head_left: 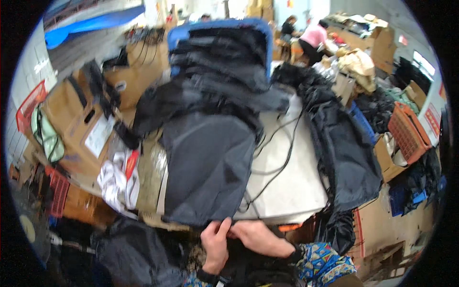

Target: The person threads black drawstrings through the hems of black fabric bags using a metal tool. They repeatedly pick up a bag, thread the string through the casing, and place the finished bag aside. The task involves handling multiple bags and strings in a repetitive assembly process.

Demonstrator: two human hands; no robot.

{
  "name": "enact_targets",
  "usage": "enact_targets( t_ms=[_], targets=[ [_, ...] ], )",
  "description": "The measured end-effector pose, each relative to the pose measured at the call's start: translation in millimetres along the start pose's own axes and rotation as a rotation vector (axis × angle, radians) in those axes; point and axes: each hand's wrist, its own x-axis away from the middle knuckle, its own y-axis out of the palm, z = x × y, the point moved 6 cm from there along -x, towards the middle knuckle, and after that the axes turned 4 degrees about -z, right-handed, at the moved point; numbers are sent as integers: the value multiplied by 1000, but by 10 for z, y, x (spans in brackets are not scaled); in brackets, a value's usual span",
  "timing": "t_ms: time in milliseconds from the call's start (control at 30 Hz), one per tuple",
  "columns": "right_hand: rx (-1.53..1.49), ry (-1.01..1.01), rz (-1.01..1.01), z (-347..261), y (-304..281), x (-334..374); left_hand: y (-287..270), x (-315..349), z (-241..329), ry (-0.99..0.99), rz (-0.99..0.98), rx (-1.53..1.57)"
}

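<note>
A black fabric bag or bag panel (210, 162) with a rounded far end lies flat in front of me. My left hand (216, 243) pinches its near edge between thumb and fingers. Right beside it, my right hand (260, 237) is closed at the same edge, with its fingertips partly hidden. Under the fabric and to its right lies a pale board or stack of sheets (287, 182). Thin black cords (282, 165) trail across that pale surface. More black fabric pieces (215, 76) are heaped just beyond, spilling from a blue plastic bin (173, 40).
Black bags (346, 153) hang over the right side. Cardboard boxes (71, 129) and white cloth (117, 182) are on the left. An orange basket (409, 129) stands at the far right. Dark fabric (138, 253) lies low at left. A person in pink (313, 38) bends over a far table.
</note>
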Motion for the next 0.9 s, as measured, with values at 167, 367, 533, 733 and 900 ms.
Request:
enact_targets(
  t_ms=[167, 367, 533, 733, 900],
  targets=[
    [276, -141, -112, -62, -629, 380, -486, -307, 360, 36, 230, 272],
    [233, 17, -72, -440, -1234, 662, -143, -312, 297, -66, -37, 86],
    [13, 257, 101, -181, -830, 495, 630, 195, 49, -247, -474, 66],
    [-106, 285, -42, -274, -594, 549, 154, -264, 542, -81, -147, 177],
    [74, 350, -2, -251, -849, 825, 279, -228, 527, 57, -261, -127]
  ],
)
